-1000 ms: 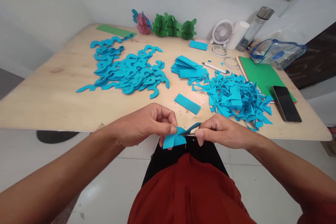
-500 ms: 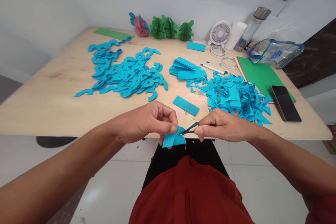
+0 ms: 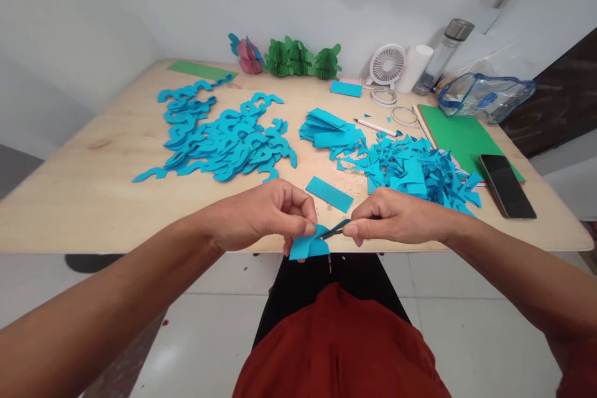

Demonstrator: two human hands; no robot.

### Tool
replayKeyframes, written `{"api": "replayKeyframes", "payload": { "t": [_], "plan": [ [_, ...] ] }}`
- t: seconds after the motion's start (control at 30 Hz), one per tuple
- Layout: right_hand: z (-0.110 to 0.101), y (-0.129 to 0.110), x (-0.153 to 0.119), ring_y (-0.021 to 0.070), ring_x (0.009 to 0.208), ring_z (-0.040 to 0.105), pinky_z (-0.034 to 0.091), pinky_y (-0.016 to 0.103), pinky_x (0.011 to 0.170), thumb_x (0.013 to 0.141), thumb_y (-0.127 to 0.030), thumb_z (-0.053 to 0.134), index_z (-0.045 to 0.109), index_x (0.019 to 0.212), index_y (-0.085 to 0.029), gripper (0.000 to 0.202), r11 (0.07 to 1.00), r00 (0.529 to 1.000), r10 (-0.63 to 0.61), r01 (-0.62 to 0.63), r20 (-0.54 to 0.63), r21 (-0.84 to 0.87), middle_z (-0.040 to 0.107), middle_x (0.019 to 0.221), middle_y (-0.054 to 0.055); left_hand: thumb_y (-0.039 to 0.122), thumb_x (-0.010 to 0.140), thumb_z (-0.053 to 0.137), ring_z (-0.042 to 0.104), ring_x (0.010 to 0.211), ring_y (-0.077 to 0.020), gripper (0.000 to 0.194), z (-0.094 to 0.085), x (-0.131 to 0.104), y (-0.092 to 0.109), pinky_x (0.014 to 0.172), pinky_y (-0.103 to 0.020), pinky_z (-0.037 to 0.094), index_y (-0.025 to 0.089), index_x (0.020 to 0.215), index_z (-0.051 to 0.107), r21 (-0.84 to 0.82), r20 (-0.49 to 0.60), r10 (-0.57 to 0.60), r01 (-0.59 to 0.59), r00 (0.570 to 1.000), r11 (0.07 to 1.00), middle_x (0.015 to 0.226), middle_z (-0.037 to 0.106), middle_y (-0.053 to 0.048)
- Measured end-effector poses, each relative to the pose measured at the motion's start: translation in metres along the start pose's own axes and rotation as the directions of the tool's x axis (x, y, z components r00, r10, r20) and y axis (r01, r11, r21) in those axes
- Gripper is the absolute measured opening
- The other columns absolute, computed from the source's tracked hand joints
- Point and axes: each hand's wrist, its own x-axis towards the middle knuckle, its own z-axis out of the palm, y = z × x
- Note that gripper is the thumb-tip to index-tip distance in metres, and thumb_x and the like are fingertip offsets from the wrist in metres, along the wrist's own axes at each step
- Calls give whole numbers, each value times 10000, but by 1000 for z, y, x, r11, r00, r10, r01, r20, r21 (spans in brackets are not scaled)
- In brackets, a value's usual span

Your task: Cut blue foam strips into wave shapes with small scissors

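Note:
Over the table's front edge, my left hand (image 3: 284,214) pinches a partly cut piece of blue paper (image 3: 305,247) between thumb and fingers. My right hand (image 3: 385,217) is closed around a pair of scissors (image 3: 336,232), whose dark blades point left into the paper. A cut strip of the paper curls up beside the blades. The scissors' handles are mostly hidden in my fingers. Just beyond my hands lies a single blue paper rectangle (image 3: 329,193). Wavy blue cut-outs (image 3: 228,143) are heaped to the left, and blue scraps (image 3: 410,168) to the right.
A stack of blue rectangles (image 3: 329,129) and a white pen (image 3: 375,127) lie mid-table. At the right are a phone (image 3: 506,186), green sheets (image 3: 466,137) and a clear pouch (image 3: 487,96). Along the wall stand green paper shapes (image 3: 298,57), a fan (image 3: 387,64) and a bottle (image 3: 443,56).
The camera view has tilted slightly up, so the table's back appears lower. Both hands keep their grips, and the scissors stay in the paper with only a slight shift.

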Motion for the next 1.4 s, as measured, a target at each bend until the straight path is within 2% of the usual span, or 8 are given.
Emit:
{"api": "replayKeyframes", "payload": {
  "t": [0.3,0.77,0.97,1.13,1.2,1.27,1.33,1.4],
  "plan": [
    [-12,0,3,70,438,288,219,233,419,911,-468,521,720,704,-116,454,1000,999,-15,15,-28,-2,350,487,-64,233,667,729,563,472,-108,131,-8,10,5,502,-218,452,178,577,650,-20,-11,11,-11,1000,1000,506,637,18],
    [-32,-3,5,71,425,247,186,238,402,903,-415,548,683,627,-146,408,994,997,-77,76,-9,-72,298,462,-75,239,642,730,580,453,-142,126,-3,18,18,476,-233,446,189,537,680,-5,-48,26,-27,998,1000,480,643,-25],
    [-35,-6,5,68,419,270,207,242,419,910,-382,546,675,606,-154,402,988,993,-119,117,-17,-102,351,457,-68,250,606,757,579,430,-156,111,-3,20,16,443,-246,444,198,530,695,-17,-82,54,-55,995,998,477,631,-28],
    [-36,1,-5,79,443,309,223,240,428,906,-422,537,683,640,-149,408,990,994,-92,86,-51,-114,364,488,-57,295,631,761,579,449,-167,143,-7,19,8,463,-270,468,203,544,696,-42,-127,77,-83,989,996,506,661,-56],
    [-33,7,-12,86,464,325,225,241,435,904,-446,526,687,661,-149,416,994,991,-80,72,-104,-84,365,513,-50,301,637,768,584,458,-165,148,-9,18,1,465,-257,461,199,556,697,-71,-197,105,-121,975,990,500,658,-58],
    [-24,14,-17,91,467,313,216,245,434,908,-493,494,701,715,-147,447,997,959,-42,57,-280,43,356,526,-50,295,630,780,575,456,-150,151,-9,17,-8,461,-238,449,190,562,696,-99,-293,148,-184,945,978,495,650,-51],
    [-8,21,-18,95,474,297,210,249,443,900,-536,478,702,745,-141,480,974,895,-25,122,-445,191,345,525,-53,282,628,787,560,452,-133,157,-6,17,-18,464,-228,445,182,557,691,-118,-399,201,-268,894,956,496,642,-39],
    [16,26,-12,92,469,254,190,252,450,875,-571,508,696,754,-133,492,923,851,-6,206,-524,325,286,514,-69,257,642,782,573,477,-128,143,2,19,-28,498,-225,458,179,564,689,-145,-516,238,-357,823,923,514,649,-29]
  ]
}}
